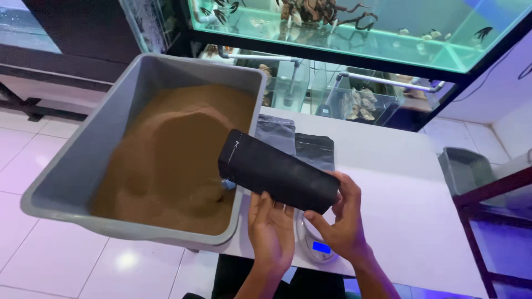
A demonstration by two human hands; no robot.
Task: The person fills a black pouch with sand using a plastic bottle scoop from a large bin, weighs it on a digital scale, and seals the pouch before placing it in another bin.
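Both forearms rise from six o'clock, close together. The left hand lies palm up, fingers pointing to twelve o'clock (thumb side hidden). The right hand curls its fingers, reaching toward eleven o'clock.

Filled black pouch, tilted, held aloft

white table, grey tub, pouches, scale
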